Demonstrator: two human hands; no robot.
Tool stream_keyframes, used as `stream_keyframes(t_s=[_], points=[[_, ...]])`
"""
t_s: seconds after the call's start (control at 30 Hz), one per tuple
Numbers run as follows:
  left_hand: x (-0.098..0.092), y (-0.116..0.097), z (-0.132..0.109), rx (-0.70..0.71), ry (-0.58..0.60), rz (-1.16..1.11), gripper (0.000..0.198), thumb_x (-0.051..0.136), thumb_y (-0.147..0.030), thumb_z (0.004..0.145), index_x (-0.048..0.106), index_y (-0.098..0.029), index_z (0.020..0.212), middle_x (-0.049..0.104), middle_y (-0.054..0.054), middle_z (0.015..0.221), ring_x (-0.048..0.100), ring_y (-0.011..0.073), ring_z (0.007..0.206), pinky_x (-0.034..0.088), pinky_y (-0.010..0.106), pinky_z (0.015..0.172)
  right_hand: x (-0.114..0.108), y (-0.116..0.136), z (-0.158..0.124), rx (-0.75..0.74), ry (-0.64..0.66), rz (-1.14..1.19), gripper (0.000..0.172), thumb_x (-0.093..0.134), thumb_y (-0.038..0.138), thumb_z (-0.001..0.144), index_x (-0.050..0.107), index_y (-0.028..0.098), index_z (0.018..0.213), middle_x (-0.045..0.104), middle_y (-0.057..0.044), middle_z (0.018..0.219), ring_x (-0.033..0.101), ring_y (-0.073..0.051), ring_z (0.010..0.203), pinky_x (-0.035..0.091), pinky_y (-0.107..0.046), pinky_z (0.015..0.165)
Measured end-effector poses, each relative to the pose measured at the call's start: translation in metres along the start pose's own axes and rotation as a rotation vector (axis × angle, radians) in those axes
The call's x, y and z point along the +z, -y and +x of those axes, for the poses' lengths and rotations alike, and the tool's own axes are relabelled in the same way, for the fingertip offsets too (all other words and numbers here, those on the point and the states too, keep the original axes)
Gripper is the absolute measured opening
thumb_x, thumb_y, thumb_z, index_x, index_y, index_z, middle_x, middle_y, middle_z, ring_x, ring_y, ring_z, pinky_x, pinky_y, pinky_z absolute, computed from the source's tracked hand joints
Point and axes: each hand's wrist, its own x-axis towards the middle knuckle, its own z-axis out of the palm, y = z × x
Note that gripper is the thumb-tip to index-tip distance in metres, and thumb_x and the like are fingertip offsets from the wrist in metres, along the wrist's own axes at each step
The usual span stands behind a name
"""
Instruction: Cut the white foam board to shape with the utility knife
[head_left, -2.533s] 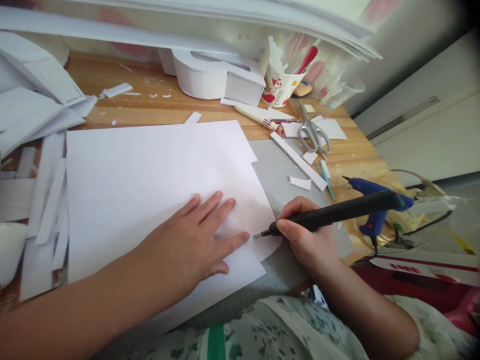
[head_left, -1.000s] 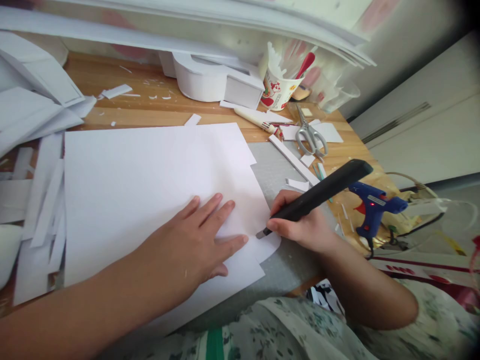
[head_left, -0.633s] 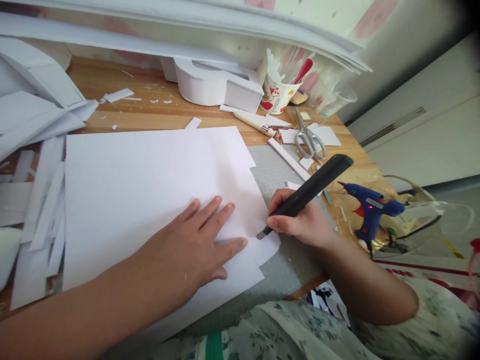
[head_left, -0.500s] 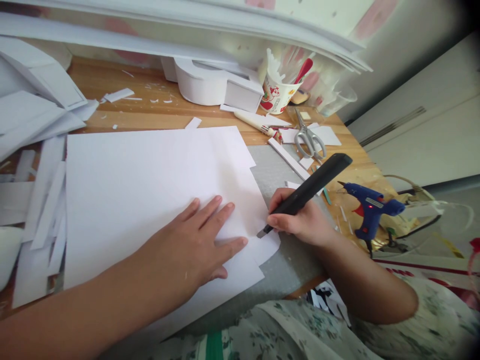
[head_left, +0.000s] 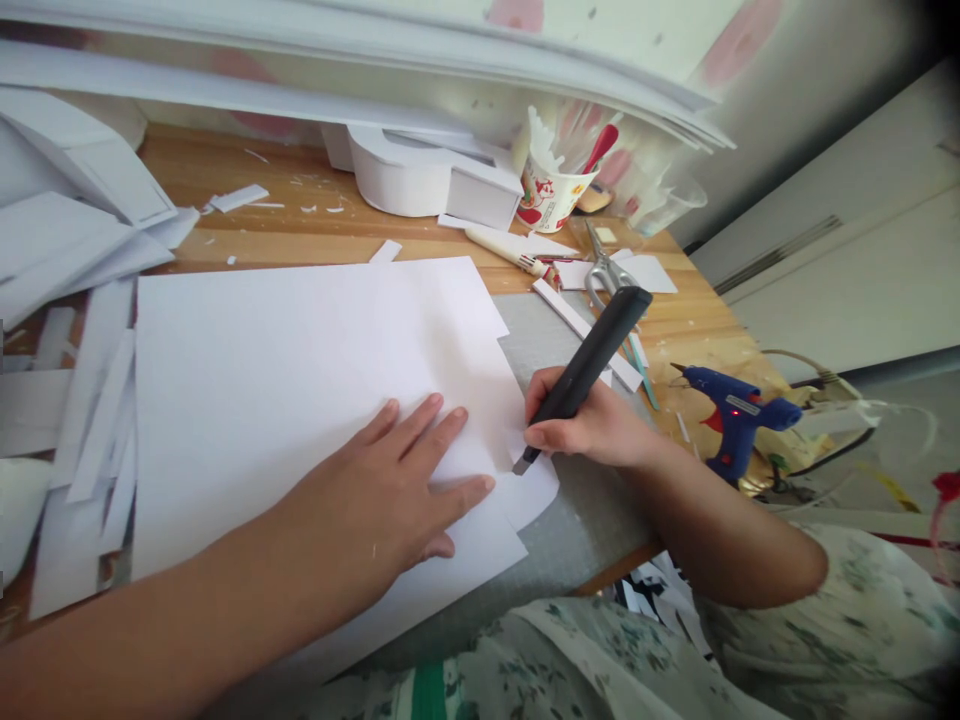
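Observation:
A large white sheet (head_left: 270,380) lies on a grey cutting mat (head_left: 547,350) on the wooden desk. My left hand (head_left: 390,490) lies flat on the sheet near its right edge, fingers spread, pressing it down. My right hand (head_left: 585,425) is closed round a black utility knife (head_left: 581,375). The knife's tip touches the sheet just right of my left fingertips, beside a rounded flap of paper (head_left: 536,490). The handle tilts up and away to the right.
Scissors (head_left: 604,270), a white pen (head_left: 506,245) and paper strips (head_left: 577,325) lie behind the mat. A paper cup with tools (head_left: 551,190) and a white foam-board shape (head_left: 420,175) stand at the back. A blue glue gun (head_left: 731,415) rests right. Paper scraps (head_left: 82,400) pile left.
My right hand has shifted left and turned the knife handle from nearly level to steeply upright. The blade tip stays at the sheet's edge. My left hand has not moved.

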Motion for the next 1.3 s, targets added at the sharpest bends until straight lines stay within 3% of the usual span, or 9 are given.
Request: stream_keyframes(t_s=[0.23, 0.53, 0.97, 1.3], points=[[-0.008, -0.002, 0.005, -0.012, 0.034, 0.004, 0.045, 0.070, -0.047, 0.072, 0.062, -0.036, 0.115, 0.051, 0.017, 0.134, 0.045, 0.0387, 0.123, 0.038, 0.057, 0.096, -0.002, -0.001, 0.003, 0.049, 0.050, 0.053, 0.023, 0.072, 0.032, 0.064, 0.055, 0.017, 0.068, 0.054, 0.006, 0.045, 0.051, -0.009, 0.040, 0.033, -0.017, 0.036], [-0.011, -0.003, 0.006, -0.009, 0.037, -0.012, 0.046, 0.070, -0.048, 0.072, 0.062, -0.037, 0.116, 0.051, 0.018, 0.135, 0.046, 0.0392, 0.124, 0.039, 0.058, 0.095, -0.006, 0.018, 0.019, -0.042, 0.179, -0.189, 0.022, 0.075, 0.023, 0.059, 0.055, 0.016, 0.065, 0.053, 0.005, 0.055, 0.049, -0.009, 0.053, 0.038, -0.018, 0.045], [-0.010, -0.003, 0.006, -0.004, 0.043, -0.005, 0.045, 0.068, -0.048, 0.074, 0.062, -0.036, 0.116, 0.052, 0.017, 0.134, 0.045, 0.0391, 0.124, 0.039, 0.058, 0.095, -0.006, 0.014, 0.030, 0.116, 0.249, -0.024, 0.019, 0.071, 0.023, 0.062, 0.054, 0.016, 0.067, 0.056, 0.005, 0.046, 0.050, -0.009, 0.040, 0.035, -0.017, 0.037], [-0.009, -0.001, 0.005, -0.001, 0.070, -0.016, 0.045, 0.067, -0.048, 0.074, 0.061, -0.036, 0.117, 0.049, 0.019, 0.136, 0.042, 0.0400, 0.126, 0.038, 0.059, 0.095, -0.005, 0.026, 0.042, 0.060, 0.365, -0.176, 0.017, 0.071, 0.021, 0.062, 0.055, 0.016, 0.066, 0.053, 0.007, 0.046, 0.048, -0.009, 0.044, 0.036, -0.018, 0.041]])
